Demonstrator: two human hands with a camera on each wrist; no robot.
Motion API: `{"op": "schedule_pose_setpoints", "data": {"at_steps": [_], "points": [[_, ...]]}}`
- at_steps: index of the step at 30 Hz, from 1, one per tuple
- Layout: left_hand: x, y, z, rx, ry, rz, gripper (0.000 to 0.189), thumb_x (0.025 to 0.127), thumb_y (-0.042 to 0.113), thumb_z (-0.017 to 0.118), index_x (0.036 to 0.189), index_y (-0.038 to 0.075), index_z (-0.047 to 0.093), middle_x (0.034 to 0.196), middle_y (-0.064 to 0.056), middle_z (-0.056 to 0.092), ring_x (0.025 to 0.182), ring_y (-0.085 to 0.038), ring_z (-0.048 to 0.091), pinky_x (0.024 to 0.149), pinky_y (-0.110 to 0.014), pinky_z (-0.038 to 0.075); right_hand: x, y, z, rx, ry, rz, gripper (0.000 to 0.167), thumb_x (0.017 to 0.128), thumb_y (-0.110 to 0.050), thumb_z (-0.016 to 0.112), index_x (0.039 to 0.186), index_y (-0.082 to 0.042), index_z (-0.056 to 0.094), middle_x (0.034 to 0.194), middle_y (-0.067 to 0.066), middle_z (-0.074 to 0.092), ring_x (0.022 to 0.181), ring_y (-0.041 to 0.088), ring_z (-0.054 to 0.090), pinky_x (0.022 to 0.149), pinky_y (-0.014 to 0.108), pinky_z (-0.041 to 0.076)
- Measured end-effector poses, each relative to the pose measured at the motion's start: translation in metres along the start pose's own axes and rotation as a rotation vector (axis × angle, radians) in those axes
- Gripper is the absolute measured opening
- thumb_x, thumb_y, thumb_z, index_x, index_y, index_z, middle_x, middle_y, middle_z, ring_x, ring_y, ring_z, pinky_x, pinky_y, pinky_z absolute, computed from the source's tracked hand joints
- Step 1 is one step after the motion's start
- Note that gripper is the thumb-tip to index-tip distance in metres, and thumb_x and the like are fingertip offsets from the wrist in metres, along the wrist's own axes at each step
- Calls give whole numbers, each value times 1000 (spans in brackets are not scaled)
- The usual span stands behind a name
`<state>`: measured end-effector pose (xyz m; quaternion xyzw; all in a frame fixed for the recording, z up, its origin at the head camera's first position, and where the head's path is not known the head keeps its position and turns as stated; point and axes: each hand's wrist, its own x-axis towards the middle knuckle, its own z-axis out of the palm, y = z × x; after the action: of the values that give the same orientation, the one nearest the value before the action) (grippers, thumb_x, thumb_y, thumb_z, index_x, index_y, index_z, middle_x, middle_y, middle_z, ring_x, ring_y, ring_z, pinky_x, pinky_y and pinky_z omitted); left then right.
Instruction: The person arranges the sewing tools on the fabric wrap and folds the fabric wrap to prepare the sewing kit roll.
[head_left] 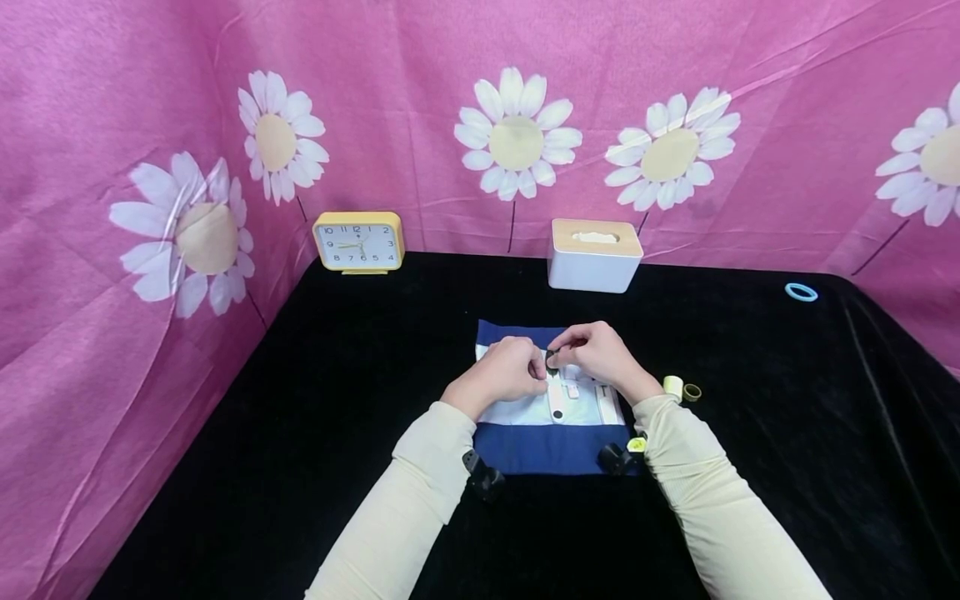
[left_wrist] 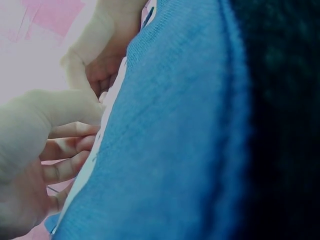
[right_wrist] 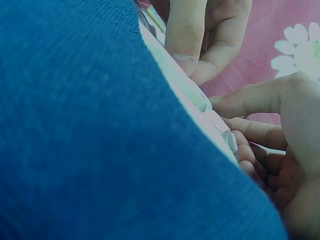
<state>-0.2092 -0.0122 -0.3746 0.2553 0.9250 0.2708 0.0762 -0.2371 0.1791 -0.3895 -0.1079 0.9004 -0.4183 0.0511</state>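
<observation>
A blue-and-white cloth organizer [head_left: 551, 450] lies spread on the black tabletop, a white strap [head_left: 556, 396] with a dark snap running down its middle. My right hand [head_left: 600, 354] pinches a small dark object [head_left: 552, 360] at the strap's upper end; its kind is hidden by the fingers. From the left, my left hand [head_left: 506, 371] reaches over the white panel, fingers curled and fingertips right at the strap's edge; I cannot tell whether they grip it. In the left wrist view, the thumb [left_wrist: 75, 107] extends to the white fabric. Both hands nearly meet in the right wrist view.
Right of the organizer sit a cream thread spool [head_left: 672, 387] and an olive ring-shaped item [head_left: 692, 392]. A yellow object [head_left: 637, 444] is by the right sleeve. Farther back stand a yellow clock [head_left: 360, 242] and a tissue box [head_left: 592, 267]. A blue ring [head_left: 801, 292] lies far right.
</observation>
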Motion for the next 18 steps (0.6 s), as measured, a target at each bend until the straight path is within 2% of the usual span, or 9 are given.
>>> {"op": "schedule_pose_setpoints", "data": {"at_steps": [5,10,18], "points": [[-1,0,-1,-16,-7,15,5,85,17,78,82,13,75,85,4,66,81,-9,57,79,-25,46,0,0,-1,10,-27,10,19,77,-15,82,93,-5,79,81,2,73,73,16,55,67,26,44],[-3,0,-3,-38,-19,12,9,84,18,81,84,13,74,88,2,66,83,-10,58,79,-25,47,-1,1,-3,30,-56,1,21,77,-15,83,94,-4,79,92,8,76,73,16,53,62,25,41],[-3,-1,-4,-66,-50,-6,11,84,20,82,87,13,75,93,2,66,85,-10,58,81,-25,48,-1,3,-6,23,-88,-39,18,78,-14,82,93,-4,80,95,10,77,77,16,55,62,24,41]]}}
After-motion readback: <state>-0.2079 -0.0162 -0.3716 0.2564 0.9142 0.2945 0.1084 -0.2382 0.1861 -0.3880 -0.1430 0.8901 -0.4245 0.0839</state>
